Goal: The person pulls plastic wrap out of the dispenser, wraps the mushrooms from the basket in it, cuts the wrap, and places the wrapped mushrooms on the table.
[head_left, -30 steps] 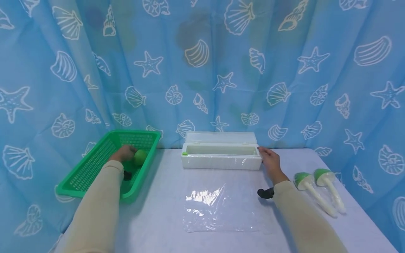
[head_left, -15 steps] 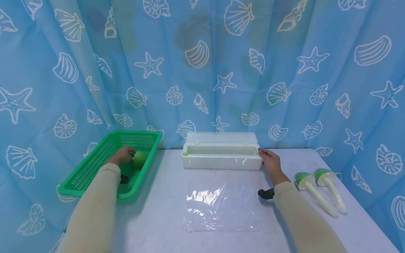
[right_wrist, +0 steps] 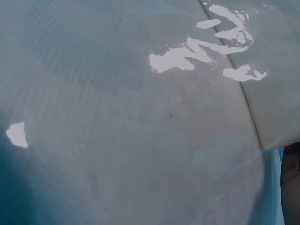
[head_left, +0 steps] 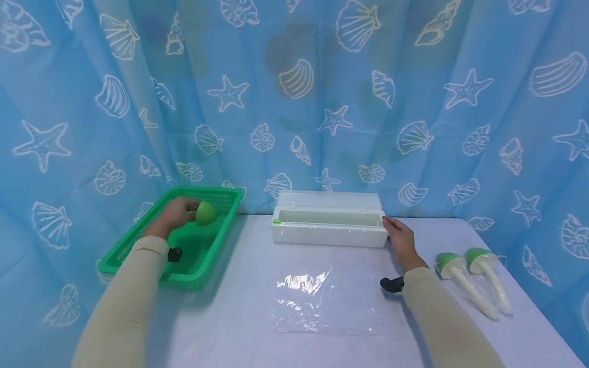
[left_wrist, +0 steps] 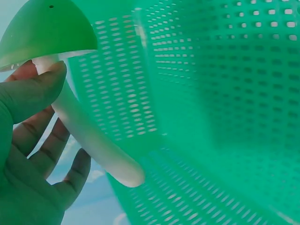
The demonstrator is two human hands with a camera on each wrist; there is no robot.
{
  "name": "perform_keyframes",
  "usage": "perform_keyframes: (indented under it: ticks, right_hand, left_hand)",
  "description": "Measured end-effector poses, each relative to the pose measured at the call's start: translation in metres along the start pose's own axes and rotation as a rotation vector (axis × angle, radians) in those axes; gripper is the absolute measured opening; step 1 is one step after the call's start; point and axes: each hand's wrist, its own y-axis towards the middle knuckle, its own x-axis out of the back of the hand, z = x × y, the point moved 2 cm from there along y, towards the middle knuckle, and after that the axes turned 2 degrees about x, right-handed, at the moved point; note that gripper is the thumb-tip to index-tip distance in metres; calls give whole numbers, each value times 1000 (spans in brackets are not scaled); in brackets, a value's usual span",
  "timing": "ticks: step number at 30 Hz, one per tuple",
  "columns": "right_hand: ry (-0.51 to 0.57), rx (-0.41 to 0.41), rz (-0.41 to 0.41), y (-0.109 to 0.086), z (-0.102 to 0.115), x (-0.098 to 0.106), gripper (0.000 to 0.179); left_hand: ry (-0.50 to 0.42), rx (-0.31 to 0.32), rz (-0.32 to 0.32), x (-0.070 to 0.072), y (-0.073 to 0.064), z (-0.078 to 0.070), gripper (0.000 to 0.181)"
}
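My left hand (head_left: 175, 214) pinches the white stem of a toy mushroom (left_wrist: 96, 136) just beneath its green domed cap; thumb and forefinger close on the stem, the other fingers loosely spread. The mushroom is raised above the green plastic basket (head_left: 221, 232) at the left. My right hand (head_left: 402, 243) touches the right end of a long white lidded box (head_left: 329, 235), its fingers fairly straight. The box's lid (head_left: 329, 198) stands up at the back. Clear plastic film (head_left: 324, 301) lies on the table in front. In the right wrist view only the hand's edge shows.
Two film-wrapped toy mushrooms (head_left: 490, 263) with green caps lie at the right of the white-covered table (head_left: 230, 317). A blue shell-print curtain (head_left: 257, 112) hangs right behind the table.
My left hand has lifted the mushroom up from inside the basket. The right hand has stayed at the box's end, while the head view has shifted slightly left.
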Motion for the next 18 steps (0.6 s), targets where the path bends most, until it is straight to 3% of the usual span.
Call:
perform_keyframes:
  ticks: [9, 18]
  right_hand:
    - [20, 1, -18, 2, -2, 2, 58]
    - [52, 1, -31, 1, -3, -3, 58]
  left_hand:
    - [75, -118, -57, 13, 2, -45, 23]
    - [147, -189, -87, 4, 3, -94, 24]
